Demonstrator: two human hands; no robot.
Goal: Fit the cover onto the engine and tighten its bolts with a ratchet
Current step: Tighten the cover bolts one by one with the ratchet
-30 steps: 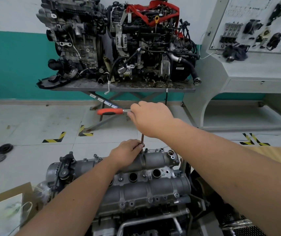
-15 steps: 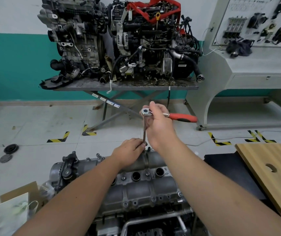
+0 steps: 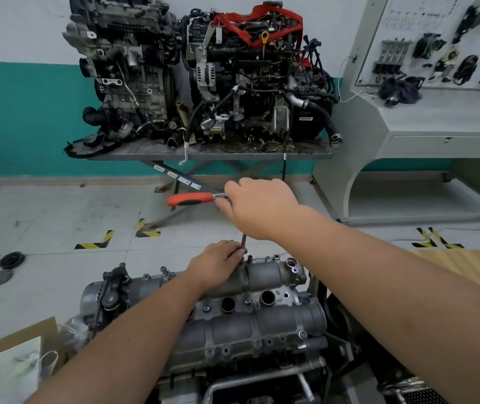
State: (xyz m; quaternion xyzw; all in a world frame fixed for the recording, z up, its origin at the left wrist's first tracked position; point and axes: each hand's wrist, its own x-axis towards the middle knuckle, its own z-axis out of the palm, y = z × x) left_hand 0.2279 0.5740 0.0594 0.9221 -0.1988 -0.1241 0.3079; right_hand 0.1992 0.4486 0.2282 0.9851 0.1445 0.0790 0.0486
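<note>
1. The cover point(image 3: 262, 313), grey cast metal, sits on top of the engine point(image 3: 233, 371) low in the middle of the view, with round holes along its upper face and bolts round its edges.
2. The right hand point(image 3: 259, 208) is raised above the cover's far edge, curled round the head end of the ratchet point(image 3: 192, 198). Its fingers are wrapped over the tool, so the ratchet head itself is hidden.
3. The ratchet's red and black handle sticks out level to the left of that hand, free of any grip.
4. A thin dark extension bar point(image 3: 243, 243) drops straight down from under the right hand to the far edge of the cover.
5. The left hand point(image 3: 218, 265) rests on the cover's far ridge, its fingers pinching the lower end of the bar where it meets the cover. The bolt under it cannot be seen.
6. Both forearms reach in from the bottom edge.
7. Behind, a metal table point(image 3: 209, 154) against the teal and white wall carries two more engines point(image 3: 204, 74).
8. A grey display bench point(image 3: 425, 118) with parts on its board stands to the right.
9. Yellow and black tape marks point(image 3: 94, 242) lie on the tiled floor, with two dark round discs point(image 3: 7, 268) at the left.
10. A cardboard box point(image 3: 26, 335) and a white bag point(image 3: 8, 374) sit at the lower left.
</note>
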